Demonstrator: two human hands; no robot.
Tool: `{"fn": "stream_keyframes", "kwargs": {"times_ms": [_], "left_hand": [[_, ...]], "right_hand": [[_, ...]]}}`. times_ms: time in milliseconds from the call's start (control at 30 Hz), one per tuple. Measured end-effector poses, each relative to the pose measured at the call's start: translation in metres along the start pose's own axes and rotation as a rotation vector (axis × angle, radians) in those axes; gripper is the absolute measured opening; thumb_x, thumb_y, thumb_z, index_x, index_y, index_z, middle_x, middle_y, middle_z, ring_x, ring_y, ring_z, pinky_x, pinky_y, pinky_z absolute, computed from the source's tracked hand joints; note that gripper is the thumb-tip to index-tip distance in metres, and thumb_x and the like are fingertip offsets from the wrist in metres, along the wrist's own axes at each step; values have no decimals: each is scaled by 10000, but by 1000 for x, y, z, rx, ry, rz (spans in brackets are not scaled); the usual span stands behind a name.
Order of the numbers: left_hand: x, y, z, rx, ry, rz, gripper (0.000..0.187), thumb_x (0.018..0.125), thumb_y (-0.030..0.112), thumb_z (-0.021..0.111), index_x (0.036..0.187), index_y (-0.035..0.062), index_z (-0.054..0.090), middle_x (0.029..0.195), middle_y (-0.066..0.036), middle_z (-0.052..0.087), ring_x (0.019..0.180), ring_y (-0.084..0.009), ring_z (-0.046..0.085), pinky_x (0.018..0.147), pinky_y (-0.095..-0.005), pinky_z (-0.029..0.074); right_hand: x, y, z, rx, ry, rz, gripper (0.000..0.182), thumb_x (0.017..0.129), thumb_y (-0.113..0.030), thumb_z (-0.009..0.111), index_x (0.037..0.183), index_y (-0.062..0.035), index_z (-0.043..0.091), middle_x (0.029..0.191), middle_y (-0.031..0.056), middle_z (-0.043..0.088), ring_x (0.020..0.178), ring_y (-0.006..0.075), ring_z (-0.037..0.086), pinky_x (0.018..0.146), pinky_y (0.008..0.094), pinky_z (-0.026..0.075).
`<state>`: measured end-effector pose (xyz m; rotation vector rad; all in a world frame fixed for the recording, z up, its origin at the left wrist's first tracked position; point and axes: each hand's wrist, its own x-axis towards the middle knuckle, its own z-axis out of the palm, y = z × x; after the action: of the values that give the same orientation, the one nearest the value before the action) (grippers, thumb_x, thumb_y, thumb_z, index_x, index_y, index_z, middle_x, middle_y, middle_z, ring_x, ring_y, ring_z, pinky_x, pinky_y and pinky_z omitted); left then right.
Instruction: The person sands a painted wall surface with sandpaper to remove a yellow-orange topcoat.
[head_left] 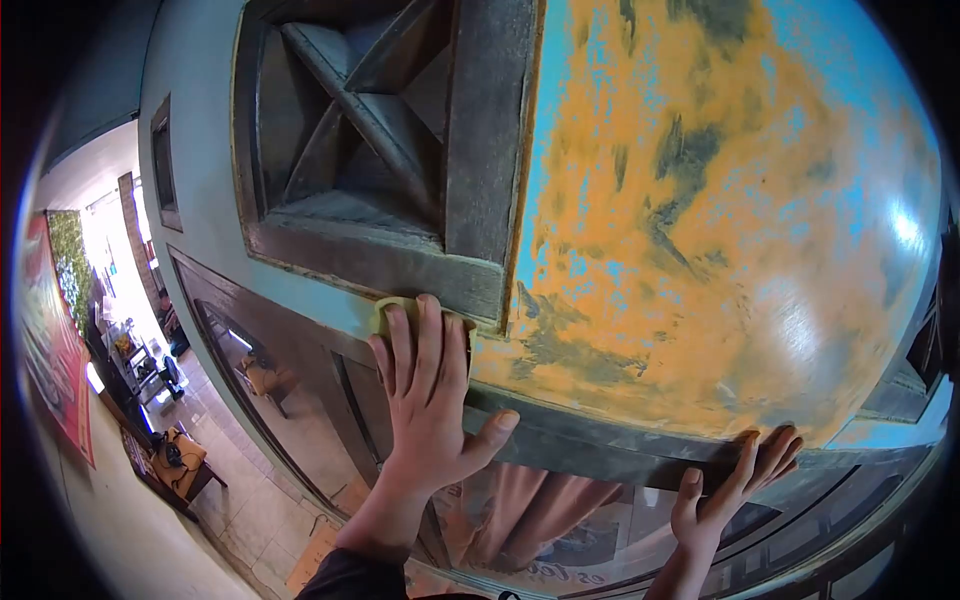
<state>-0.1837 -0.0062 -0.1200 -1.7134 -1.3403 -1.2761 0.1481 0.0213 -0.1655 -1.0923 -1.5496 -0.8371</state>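
My left hand [430, 385] presses a yellowish pad [393, 303] flat against the wall strip just below a dark wooden frame with a cross-shaped lattice [370, 110]. Its fingers point up and the thumb sticks out to the right. To the right, my right hand [730, 485] rests its fingertips on the lower edge of a wall panel [700, 240] with patchy orange, blue and dark paint. Nothing shows in that hand, and its thumb is apart from the fingers. A dark wooden beam [590, 430] runs between the two hands.
Glass panes [560, 520] with a pinkish curtain behind lie below the beam. At the left, a tiled floor [255, 510] holds a chair [185, 465]; a seated person [168, 318] is farther back. A red banner [55, 340] hangs at far left.
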Motion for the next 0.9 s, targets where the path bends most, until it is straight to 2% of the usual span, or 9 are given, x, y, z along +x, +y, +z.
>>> {"fn": "stream_keyframes", "kwargs": {"times_ms": [67,100,200,333,433,500,633,767,900], "left_hand": [[-10,3,4,-11,-8,5,868,943,566,542,1446,-122,377,1593,-327,230,1503,-530,77,1176,-646,5],[-18,6,5,45,-42,48,948,958,585,508,1497,-153,255,1607,-339,178,1500,-541,68,1185,-625,18],[-18,0,7,61,-24,39,864,933,566,555,1446,-108,389,1600,-313,227,1505,-527,73,1178,-641,-4],[6,-12,-4,37,30,-29,866,930,556,566,1457,-105,377,1601,-309,232,1505,-525,79,1178,-642,-4],[-13,0,5,29,62,-4,853,942,537,556,1470,-105,362,1602,-310,233,1509,-513,95,1184,-634,19],[-15,-7,7,66,72,34,847,948,533,546,1474,-105,358,1601,-311,235,1508,-514,100,1186,-634,30],[6,-16,-3,52,67,-39,863,939,546,556,1472,-105,362,1597,-315,238,1504,-520,102,1181,-645,15],[-23,-11,9,73,30,7,899,937,544,550,1476,-139,324,1603,-324,210,1510,-514,84,1187,-624,-2],[-2,-22,-2,25,90,-71,892,942,556,539,1466,-138,339,1601,-325,213,1510,-512,81,1182,-637,-7]], "right_hand": [[2,-1,1,-18,4,-17,688,989,-495,476,1573,-190,280,1637,274,155,1511,513,69,1146,716,-15],[4,-2,0,-35,1,-31,678,1006,-491,445,1576,-171,268,1644,265,141,1517,501,61,1152,702,-14],[4,-4,0,-48,0,-36,670,1024,-490,415,1580,-153,258,1651,256,129,1524,486,52,1158,685,-18],[2,-2,1,-17,11,-6,689,981,-499,485,1566,-190,294,1628,278,179,1505,521,88,1142,729,-14],[4,-3,-1,-35,6,-45,677,1023,-500,418,1579,-146,265,1652,252,131,1525,482,47,1159,682,-23],[4,-3,0,-36,2,-37,681,1023,-507,413,1579,-145,264,1653,251,130,1526,481,46,1159,681,-25],[3,-3,-2,-40,-14,-31,681,1024,-513,403,1580,-145,262,1653,250,127,1526,479,45,1159,679,-29],[3,-3,-1,-46,-7,-40,681,1026,-515,393,1582,-146,258,1654,249,122,1527,477,40,1158,683,-30],[2,-3,-1,-56,-15,-33,688,1026,-522,387,1587,-149,247,1657,242,122,1530,470,36,1159,682,-30]]}}
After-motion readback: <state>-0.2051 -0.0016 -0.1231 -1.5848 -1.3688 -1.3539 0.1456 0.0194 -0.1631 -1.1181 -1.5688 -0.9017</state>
